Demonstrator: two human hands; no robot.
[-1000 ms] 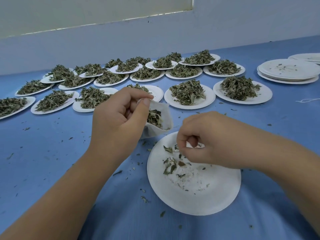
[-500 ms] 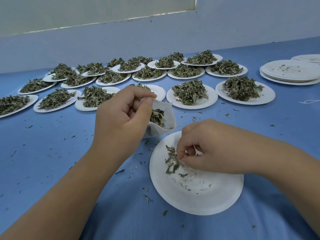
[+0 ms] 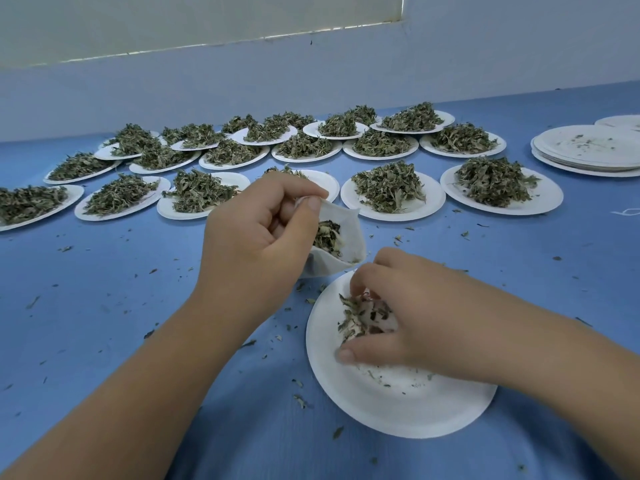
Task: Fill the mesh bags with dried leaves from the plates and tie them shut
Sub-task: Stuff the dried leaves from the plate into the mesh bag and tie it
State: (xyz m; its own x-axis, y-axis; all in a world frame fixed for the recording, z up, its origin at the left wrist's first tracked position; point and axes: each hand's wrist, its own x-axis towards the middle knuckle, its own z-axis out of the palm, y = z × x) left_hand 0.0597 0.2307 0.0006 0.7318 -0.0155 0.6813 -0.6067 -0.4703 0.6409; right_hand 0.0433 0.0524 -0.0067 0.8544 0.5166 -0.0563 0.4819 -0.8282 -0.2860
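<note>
So: left hand [image 3: 256, 237] pinched the mesh bag [image 3: 343, 220] open by its rim, just beyond the near paper plate [image 3: 398, 410]; right hand [image 3: 408, 317] clenched round a clump of dried leaves [image 3: 351, 315] on that plate's far half.

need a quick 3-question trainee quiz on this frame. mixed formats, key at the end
1. Multiple choice: how does the left hand hold the small white mesh bag?
A) pinched at the rim, mouth open
B) flat on the palm
C) hanging by a string

2. True or false: the bag is empty.

3. Fill in: the right hand gathers dried green leaves off the nearest round white paper plate, while the stack of emptied white paper plates sits on the table's far ____ side.

Key
1. A
2. False: leaves show inside it.
3. right
</note>
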